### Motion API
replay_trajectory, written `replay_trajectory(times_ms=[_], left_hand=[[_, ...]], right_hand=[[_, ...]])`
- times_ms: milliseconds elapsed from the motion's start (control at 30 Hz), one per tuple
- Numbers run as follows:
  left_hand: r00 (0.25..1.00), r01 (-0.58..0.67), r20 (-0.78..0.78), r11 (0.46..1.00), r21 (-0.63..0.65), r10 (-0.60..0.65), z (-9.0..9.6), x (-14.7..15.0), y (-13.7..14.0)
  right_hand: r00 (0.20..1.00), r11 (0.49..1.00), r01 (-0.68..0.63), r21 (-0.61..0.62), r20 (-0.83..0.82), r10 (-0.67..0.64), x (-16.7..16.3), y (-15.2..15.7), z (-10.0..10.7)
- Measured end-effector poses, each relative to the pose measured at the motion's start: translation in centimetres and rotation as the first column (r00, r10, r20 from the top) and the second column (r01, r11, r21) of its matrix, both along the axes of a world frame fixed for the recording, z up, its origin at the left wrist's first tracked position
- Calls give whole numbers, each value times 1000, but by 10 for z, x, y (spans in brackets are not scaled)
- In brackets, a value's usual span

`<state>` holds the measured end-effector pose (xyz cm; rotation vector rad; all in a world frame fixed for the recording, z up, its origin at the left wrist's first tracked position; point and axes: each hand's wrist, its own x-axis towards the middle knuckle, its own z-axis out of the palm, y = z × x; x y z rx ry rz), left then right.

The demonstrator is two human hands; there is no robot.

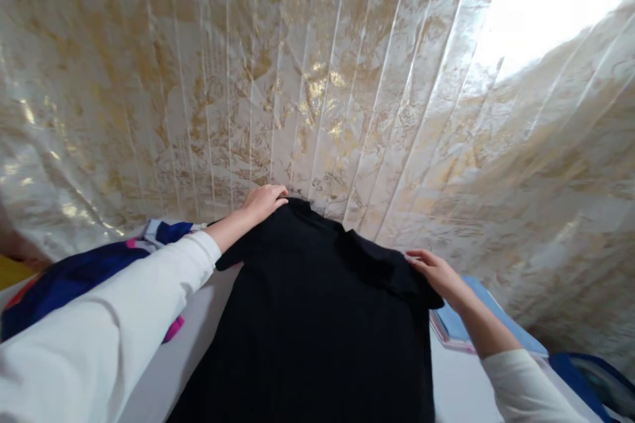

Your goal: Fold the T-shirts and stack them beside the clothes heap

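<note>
A black T-shirt (327,324) lies spread before me, its collar end away from me and its lower part running out of view at the bottom. My left hand (265,201) is at the shirt's far left shoulder, fingers bent over the edge and closed on the fabric. At the right shoulder, near the short sleeve, my right hand (432,271) grips the cloth between thumb and fingers. The fabric between the hands sags a little around the neck opening.
A white surface (459,377) lies under the shirt. Bundled blue and pink clothes (94,271) are on the left, and folded light blue cloth (496,314) is on the right, near a dark blue item (578,380). A shiny gold-patterned curtain (317,92) hangs behind.
</note>
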<state>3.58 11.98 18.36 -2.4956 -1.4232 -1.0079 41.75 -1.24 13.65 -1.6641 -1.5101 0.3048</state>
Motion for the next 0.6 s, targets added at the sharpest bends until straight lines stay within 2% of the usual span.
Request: replay_trajectory(times_ms=[100,200,300,400,500,600], left_hand=[[993,55,-100,996,-66,-61,-69,13,-23],[963,153,-189,966,-210,-193,-134,9,-64],[935,148,-251,918,-367,-251,-180,-6,-92],[941,80,-275,920,-385,-197,-197,-18,-94],[943,52,-287,929,-365,-166,-197,-21,-86],[940,57,-294,931,-360,-171,-195,-19,-83]], right_hand=[[998,997,-12,-70,59,16,-14,-6,-56],[968,971,-166,-170,162,193,-39,-34,-101],[878,924,-202,-324,359,317,-63,-54,-134],[801,928,-79,-365,531,277,-66,-47,-156],[755,952,67,-300,639,148,-45,-25,-166],[744,966,133,-222,666,51,-21,-7,-168]])
